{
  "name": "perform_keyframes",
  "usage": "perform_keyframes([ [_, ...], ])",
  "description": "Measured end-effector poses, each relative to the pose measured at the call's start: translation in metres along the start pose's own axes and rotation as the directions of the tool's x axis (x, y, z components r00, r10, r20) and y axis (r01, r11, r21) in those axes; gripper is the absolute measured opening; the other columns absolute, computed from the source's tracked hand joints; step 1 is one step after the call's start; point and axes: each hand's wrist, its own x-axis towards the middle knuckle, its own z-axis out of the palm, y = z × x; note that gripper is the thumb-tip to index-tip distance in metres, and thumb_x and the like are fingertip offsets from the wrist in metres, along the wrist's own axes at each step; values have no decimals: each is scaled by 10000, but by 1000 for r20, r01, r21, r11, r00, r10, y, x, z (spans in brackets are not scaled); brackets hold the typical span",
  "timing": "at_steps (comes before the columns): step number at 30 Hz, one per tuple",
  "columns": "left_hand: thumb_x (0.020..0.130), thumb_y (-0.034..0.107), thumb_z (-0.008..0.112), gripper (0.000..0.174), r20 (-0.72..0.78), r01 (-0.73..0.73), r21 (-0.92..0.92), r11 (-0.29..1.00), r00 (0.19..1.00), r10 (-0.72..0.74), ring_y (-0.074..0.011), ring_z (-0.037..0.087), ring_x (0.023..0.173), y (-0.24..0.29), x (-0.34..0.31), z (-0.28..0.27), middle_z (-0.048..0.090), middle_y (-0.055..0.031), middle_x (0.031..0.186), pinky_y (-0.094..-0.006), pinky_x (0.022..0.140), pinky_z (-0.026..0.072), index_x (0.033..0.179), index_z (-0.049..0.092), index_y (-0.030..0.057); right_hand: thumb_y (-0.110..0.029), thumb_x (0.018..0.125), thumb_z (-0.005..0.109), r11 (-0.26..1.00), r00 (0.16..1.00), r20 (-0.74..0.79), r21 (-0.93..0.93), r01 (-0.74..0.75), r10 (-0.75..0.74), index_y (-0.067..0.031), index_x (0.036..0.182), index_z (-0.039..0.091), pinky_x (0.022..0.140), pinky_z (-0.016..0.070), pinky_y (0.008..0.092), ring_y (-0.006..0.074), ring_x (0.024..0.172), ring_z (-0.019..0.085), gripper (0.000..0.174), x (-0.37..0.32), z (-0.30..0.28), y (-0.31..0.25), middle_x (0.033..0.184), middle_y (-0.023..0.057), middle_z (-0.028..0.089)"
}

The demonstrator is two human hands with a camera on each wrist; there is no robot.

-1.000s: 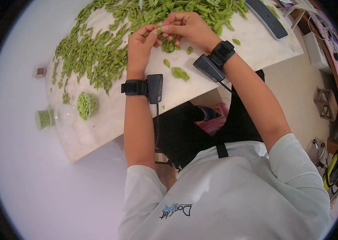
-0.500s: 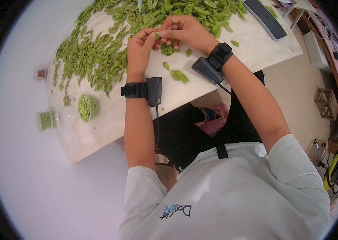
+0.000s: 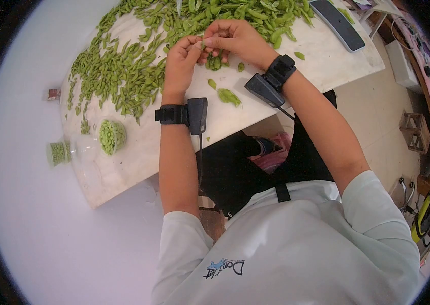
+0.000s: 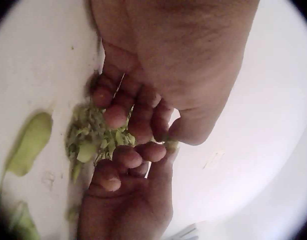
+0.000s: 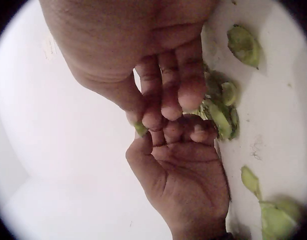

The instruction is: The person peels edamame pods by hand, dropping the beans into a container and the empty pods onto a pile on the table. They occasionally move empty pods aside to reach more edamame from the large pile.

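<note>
Both hands meet fingertip to fingertip over the table. Between them is a small green soybean pod [image 5: 141, 128], mostly covered by the fingers. My right hand [image 3: 240, 41] pinches it between thumb and forefinger. From the other side, the left hand [image 3: 180, 61] grips it with thumb and forefinger, its other fingers curled loosely. Just under the hands sits a small heap of split green pod shells [image 4: 86, 142]. Nearer the body, a flattened pod [image 3: 229, 96] and a smaller green piece [image 3: 212, 83] lie on the tabletop.
Soybean pods [image 3: 128, 76] spread widely over the left and back of the pale table [image 3: 138, 147]. A clear container of shelled beans [image 3: 112, 136] stands at the front left. A dark, flat, white-edged device [image 3: 339, 25] lies back right.
The hands have come slightly nearer the body and stay together. The green pod showing between the fingertips earlier is now largely hidden in the head view.
</note>
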Motion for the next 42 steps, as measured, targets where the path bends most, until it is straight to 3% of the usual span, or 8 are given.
perform_keyframes([
  [9, 913, 92, 459, 127, -408, -271, -4, 963, 879, 246, -128, 521, 651, 32, -18, -28, 559, -83, 802, -276, 572, 467, 940, 528, -11, -147, 862, 600, 991, 998, 25, -122, -54, 58, -33, 912, 593, 510, 452, 213, 64, 613, 566, 125, 0, 0, 0, 741, 21, 623],
  [13, 878, 21, 495, 41, -496, -231, 56, 971, 838, 228, -128, 522, 613, 59, -63, -52, 559, -89, 794, -264, 538, 478, 902, 524, 4, -140, 869, 590, 923, 807, -524, 92, 373, -274, -35, 1234, 477, 535, 487, 234, 94, 638, 589, 396, 14, 3, 1, 857, 63, 666],
  [14, 869, 4, 504, 32, -508, -223, 33, 974, 836, 208, -126, 522, 604, 59, -76, -62, 560, -89, 789, -258, 532, 478, 892, 525, 8, -147, 876, 580, 943, 882, -418, 144, 299, -216, -52, 1342, 360, 546, 497, 231, 90, 652, 594, 523, 11, 0, 3, 893, 87, 672],
  [18, 873, 37, 525, 20, -540, -69, 342, 937, 802, 256, -113, 517, 571, 76, -118, -88, 578, -95, 799, -255, 528, 468, 865, 532, 21, -183, 887, 570, 994, 993, -117, 110, -14, 27, -55, 1236, 485, 510, 459, 199, 50, 585, 560, 382, -1, 2, -4, 798, 48, 667],
  [23, 817, 105, 643, 100, -622, 348, 654, 671, 752, 216, -104, 528, 638, 97, -167, -141, 602, -73, 835, -234, 575, 420, 849, 571, 41, -215, 894, 559, 999, 976, -210, 29, -44, 49, -50, 1014, 591, 473, 421, 190, 33, 527, 508, 207, 2, 1, 4, 648, -10, 591],
  [26, 806, 164, 664, 150, -393, 325, 918, 229, 826, 404, -127, 547, 744, 100, -175, -149, 607, -58, 815, -249, 642, 401, 851, 589, 42, -211, 894, 556, 998, 980, -191, 0, -62, 60, -42, 981, 591, 462, 416, 191, 28, 525, 502, 193, 1, 0, 3, 642, -9, 587],
  [38, 859, 237, 583, 243, -446, 236, 706, 668, 881, 160, -146, 589, 814, 106, -76, -112, 647, -69, 901, -281, 695, 444, 955, 616, 16, -318, 920, 498, 993, 992, -61, 53, -110, 113, -39, 890, 548, 451, 415, 223, 71, 477, 495, 285, 5, -8, 15, 622, 14, 581],
  [42, 848, 192, 567, 240, -346, 237, 832, 502, 928, 135, -174, 602, 799, 93, -26, -116, 644, -92, 907, -294, 714, 473, 1008, 621, 21, -284, 922, 515, 998, 987, -149, 33, -59, 63, -63, 859, 530, 452, 385, 209, 49, 484, 457, 230, 0, 0, 4, 624, -16, 545],
])
